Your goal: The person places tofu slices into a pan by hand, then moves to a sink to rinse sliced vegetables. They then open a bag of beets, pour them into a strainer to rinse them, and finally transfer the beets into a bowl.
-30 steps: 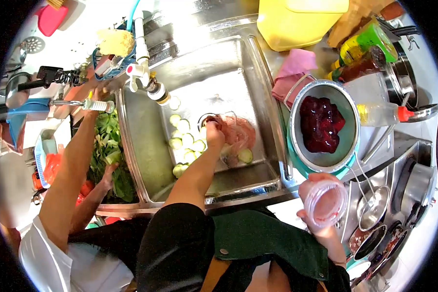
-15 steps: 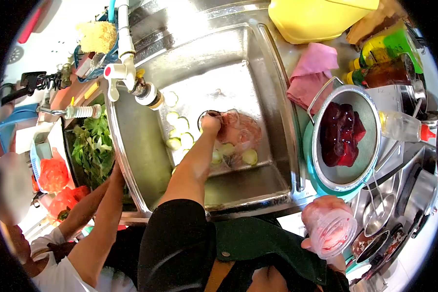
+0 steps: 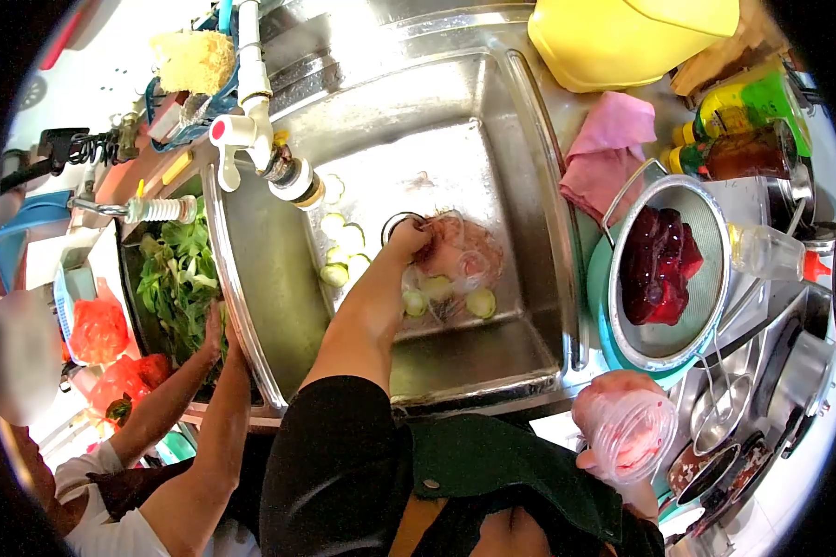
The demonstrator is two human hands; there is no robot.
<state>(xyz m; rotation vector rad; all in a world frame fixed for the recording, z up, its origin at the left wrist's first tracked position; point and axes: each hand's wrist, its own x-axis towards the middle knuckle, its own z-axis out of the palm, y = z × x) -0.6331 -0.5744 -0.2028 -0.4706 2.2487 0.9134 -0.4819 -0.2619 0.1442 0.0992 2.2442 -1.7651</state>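
My left hand (image 3: 409,243) reaches down into the steel sink (image 3: 520,379), its fingers closed on the edge of a wet, see-through plastic bag with pinkish contents (image 3: 464,252). Beside that hand is the dark round drain opening (image 3: 401,223). Pale green round slices (image 3: 351,238) lie on the sink floor left of the hand, and a few more sit below the bag. Over the counter edge at right, my right hand (image 3: 590,408) grips a clear plastic tub (image 3: 636,436) with pink smears inside, tilted toward me.
A mesh strainer (image 3: 723,278) of glossy dark red chunks (image 3: 659,265) rests on a teal bowl (image 3: 600,297). Behind are a pink cloth (image 3: 604,148) and a yellow basin (image 3: 627,46). The tap (image 3: 297,181) overhangs the sink. At left, another person's hands (image 3: 215,334) touch leafy greens (image 3: 178,265).
My left hand stays on the bag, which has shifted slightly. My right hand has turned the tub a little. The other person's hands have moved up at the greens. The whole view shifts slightly.
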